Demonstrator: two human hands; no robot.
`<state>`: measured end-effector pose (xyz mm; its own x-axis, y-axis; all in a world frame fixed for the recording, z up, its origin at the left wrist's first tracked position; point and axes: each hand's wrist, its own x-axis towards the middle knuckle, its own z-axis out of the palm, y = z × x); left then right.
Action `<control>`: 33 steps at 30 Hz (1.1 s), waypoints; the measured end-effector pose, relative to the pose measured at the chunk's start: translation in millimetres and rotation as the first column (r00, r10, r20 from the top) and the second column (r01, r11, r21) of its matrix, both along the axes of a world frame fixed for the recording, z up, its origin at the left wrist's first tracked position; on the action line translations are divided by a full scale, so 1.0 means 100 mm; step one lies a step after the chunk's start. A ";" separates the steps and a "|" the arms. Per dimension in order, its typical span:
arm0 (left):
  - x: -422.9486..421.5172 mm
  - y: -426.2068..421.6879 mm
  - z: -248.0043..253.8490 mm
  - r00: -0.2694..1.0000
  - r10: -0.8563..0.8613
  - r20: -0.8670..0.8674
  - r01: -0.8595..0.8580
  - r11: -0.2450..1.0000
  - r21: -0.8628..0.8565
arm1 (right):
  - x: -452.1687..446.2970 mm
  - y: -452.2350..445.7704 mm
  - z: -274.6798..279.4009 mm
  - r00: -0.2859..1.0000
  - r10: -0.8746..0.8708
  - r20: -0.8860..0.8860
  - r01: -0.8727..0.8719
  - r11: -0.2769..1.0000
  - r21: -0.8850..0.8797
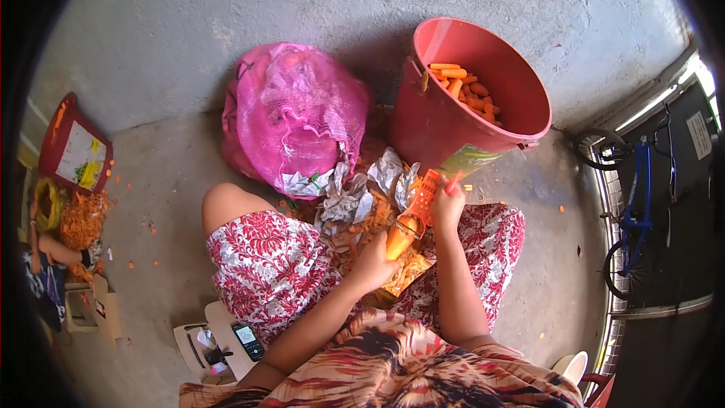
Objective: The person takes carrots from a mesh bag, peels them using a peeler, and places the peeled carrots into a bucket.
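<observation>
Orange and perforated, the peeler [421,202] is clasped by the right hand [448,208], its forearm stretched forward. Between the knees, above heaped peelings [411,270], a carrot [397,245] is clamped in the left hand [370,263], its far end met by the peeler. Lettering on the bucket label [470,157] and door notice [698,136] cannot be read. Peeled carrots [468,92] are piled inside the red bucket [420,125]; beside it, the pink mesh sack [291,117] is slumped against the wall [189,30].
</observation>
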<state>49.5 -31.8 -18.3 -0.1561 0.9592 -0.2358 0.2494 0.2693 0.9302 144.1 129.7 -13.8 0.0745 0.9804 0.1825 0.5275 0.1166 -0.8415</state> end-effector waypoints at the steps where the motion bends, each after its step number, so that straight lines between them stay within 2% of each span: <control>1: 0.00 0.00 0.03 0.999 0.012 -0.051 -0.010 1.000 0.022 | 0.00 0.00 0.02 1.000 -0.004 0.010 0.004 1.000 -0.015; 3: 0.02 -0.03 0.10 0.988 0.035 -0.152 -0.025 0.998 0.066 | -0.01 -0.01 0.05 1.000 -0.013 0.028 0.014 0.999 -0.049; 6: 0.00 -0.02 0.09 0.981 -0.010 -0.194 0.018 0.999 0.042 | 0.04 0.01 0.00 1.000 0.011 0.023 -0.010 1.000 -0.024; 9: -0.01 -0.02 0.05 0.988 -0.041 -0.149 0.044 0.999 0.014 | 0.04 0.02 -0.03 1.000 0.005 -0.008 -0.006 0.993 -0.118; 12: -0.04 -0.03 0.07 0.989 -0.062 -0.137 0.057 0.998 -0.040 | 0.00 -0.08 0.11 0.996 0.060 0.059 -0.061 0.998 0.017; 15: 0.01 -0.03 -0.17 0.998 0.004 -0.062 -0.003 1.000 0.015 | -0.02 -0.04 0.12 0.985 0.168 0.030 -0.168 0.986 0.018; 18: 0.00 -0.03 -0.25 0.997 0.053 0.060 -0.050 0.997 -0.061 | -0.06 -0.16 0.11 0.966 0.256 0.025 -0.254 0.939 0.229; 21: 0.00 0.01 -0.33 0.988 0.148 0.043 -0.150 0.988 0.049 | -0.03 -0.28 0.20 0.977 0.213 -0.007 -0.209 0.963 0.171; 22: -0.01 0.02 -0.38 0.982 0.149 0.111 -0.150 0.989 -0.002 | -0.05 -0.28 0.23 0.979 0.200 -0.036 -0.188 0.957 0.223; 24: -0.04 0.04 -0.46 0.956 0.156 0.247 -0.135 0.986 -0.102 | -0.05 -0.25 0.25 0.979 0.111 -0.170 -0.100 0.992 0.073; 25: -0.04 0.03 -0.38 0.982 0.118 0.145 -0.120 0.993 0.005 | -0.05 -0.22 0.27 0.971 0.059 -0.231 -0.062 0.998 -0.006; 26: -0.04 0.01 -0.28 0.995 0.091 0.038 -0.094 0.989 0.110 | 0.06 -0.06 0.11 0.993 0.087 -0.084 -0.096 0.989 -0.109; 27: -0.04 0.00 -0.21 0.995 0.073 -0.075 -0.055 0.976 0.212 | 0.11 0.00 0.08 0.957 0.017 -0.289 -0.065 0.985 -0.159; 29: -0.03 -0.01 -0.21 0.995 0.083 -0.056 -0.071 0.978 0.197 | 0.20 0.09 0.02 0.757 -0.146 -0.637 -0.041 0.962 -0.269; 30: -0.01 -0.01 -0.19 0.995 0.087 -0.045 -0.077 0.979 0.187 | 0.24 0.12 -0.01 0.761 -0.104 -0.640 -0.055 0.973 -0.223; 33: -0.01 -0.02 -0.09 0.993 0.095 -0.066 -0.085 0.986 0.144 | 0.22 0.11 -0.12 0.815 -0.125 -0.566 -0.041 0.962 -0.271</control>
<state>48.9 -34.2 -27.6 -0.2550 0.9633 -0.0840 0.2982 0.1610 0.9408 166.5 141.2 -25.7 0.1261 0.9780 -0.1660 -0.0617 -0.1593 -0.9853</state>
